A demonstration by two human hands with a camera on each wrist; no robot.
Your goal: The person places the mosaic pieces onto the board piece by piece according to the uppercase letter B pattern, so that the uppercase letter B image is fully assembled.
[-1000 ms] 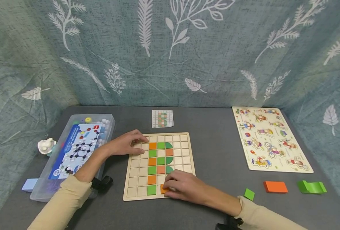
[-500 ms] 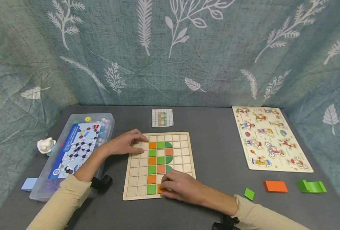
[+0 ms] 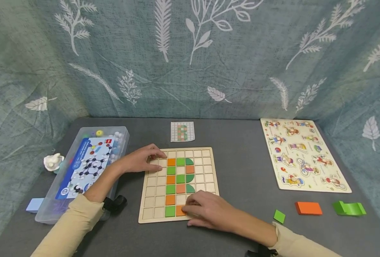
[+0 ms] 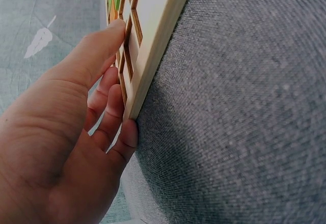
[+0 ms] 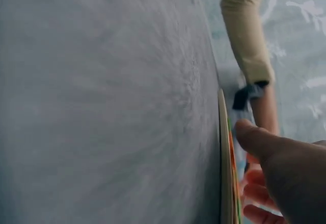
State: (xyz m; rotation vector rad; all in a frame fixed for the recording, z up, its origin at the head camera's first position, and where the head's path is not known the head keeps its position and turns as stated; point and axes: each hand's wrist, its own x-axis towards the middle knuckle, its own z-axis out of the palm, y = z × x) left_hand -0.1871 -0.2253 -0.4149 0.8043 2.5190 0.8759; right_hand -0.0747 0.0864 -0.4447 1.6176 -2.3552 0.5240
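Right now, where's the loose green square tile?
Head view: the loose green square tile lies on the grey table, right of the wooden grid board, left of the orange block.

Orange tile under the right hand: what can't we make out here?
- Orange tile, head view: right hand covers its right part; seating unclear.
- Right wrist view: blurred, grip unreadable.
- Left hand, left wrist view: wooden board hides the fingertips.
- Pattern card: too small to read.

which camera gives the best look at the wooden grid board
The head view: the whole wooden grid board lies flat on the table, its orange and green tiles readable. The left wrist view shows only one corner and edge, where the left hand rests. The right wrist view shows a thin edge-on sliver beside the right hand.
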